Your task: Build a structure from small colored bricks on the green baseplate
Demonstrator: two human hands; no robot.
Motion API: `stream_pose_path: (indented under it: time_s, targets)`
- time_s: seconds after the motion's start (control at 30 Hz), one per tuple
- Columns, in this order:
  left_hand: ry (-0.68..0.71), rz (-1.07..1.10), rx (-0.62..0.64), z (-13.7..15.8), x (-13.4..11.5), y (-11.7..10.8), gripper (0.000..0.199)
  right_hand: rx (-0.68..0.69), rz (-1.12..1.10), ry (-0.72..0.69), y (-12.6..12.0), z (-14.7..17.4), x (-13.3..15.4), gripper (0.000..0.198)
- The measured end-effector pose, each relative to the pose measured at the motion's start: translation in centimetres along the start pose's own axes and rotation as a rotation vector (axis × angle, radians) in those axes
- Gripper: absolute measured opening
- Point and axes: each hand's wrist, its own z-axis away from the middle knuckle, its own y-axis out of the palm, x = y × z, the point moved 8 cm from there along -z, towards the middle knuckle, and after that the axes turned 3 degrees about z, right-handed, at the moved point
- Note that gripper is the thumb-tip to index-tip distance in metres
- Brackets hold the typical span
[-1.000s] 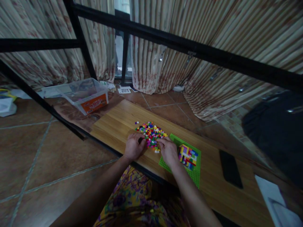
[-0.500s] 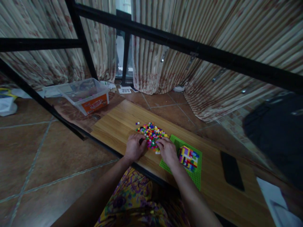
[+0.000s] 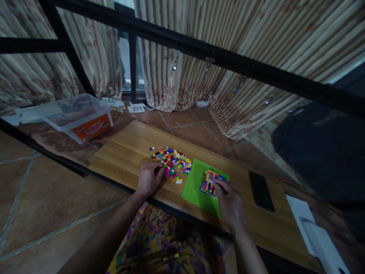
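A loose heap of small multicoloured toy bricks (image 3: pixel 172 161) lies on the wooden tabletop. My left hand (image 3: pixel 149 179) rests at its near left edge, fingers curled and thumb against them; whatever they hold, if anything, is hidden. To the right of the heap lies a green baseplate (image 3: pixel 194 186), with a low block of multicoloured joined bricks (image 3: pixel 209 180) built on it. My right hand (image 3: pixel 230 199) reaches over the right side of this built block. Its thumb and finger are pinched at the top, and the fingertips cover anything between them.
A black phone (image 3: pixel 261 190) lies on the wooden table (image 3: pixel 122 152), right of the baseplate. White items (image 3: pixel 313 228) are beside the table's right end. On the floor at left stands a clear plastic box (image 3: pixel 82 120) with an orange label. A black metal bar (image 3: pixel 194 43) crosses before the curtains.
My right hand has moved right, from the brick heap to the built block on the baseplate. My left hand stays beside the heap. The whole view has shifted to the right.
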Motion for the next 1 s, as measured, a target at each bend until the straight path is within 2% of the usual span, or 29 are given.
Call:
stream_pose_path:
  time_s: [0.13, 0.27, 0.67, 1.0]
  targets:
    - [0.007, -0.009, -0.001, 0.0, 0.1, 0.1, 0.011, -0.073, 0.100, 0.059, -2.2, -0.7, -2.6, 0.036]
    - [0.006, -0.004, -0.003, 0.0, 0.2, 0.1, 0.013, -0.065, 0.139, 0.058, -2.1, -1.6, -3.7, 0.038]
    - [0.018, -0.010, -0.006, 0.0, 0.2, 0.1, 0.012, -0.038, 0.175, 0.054, -1.2, -2.6, -4.1, 0.038]
    - [0.017, -0.006, -0.009, 0.1, 0.5, 0.2, 0.011, -0.102, 0.180, 0.092, -1.7, -2.5, -4.5, 0.043]
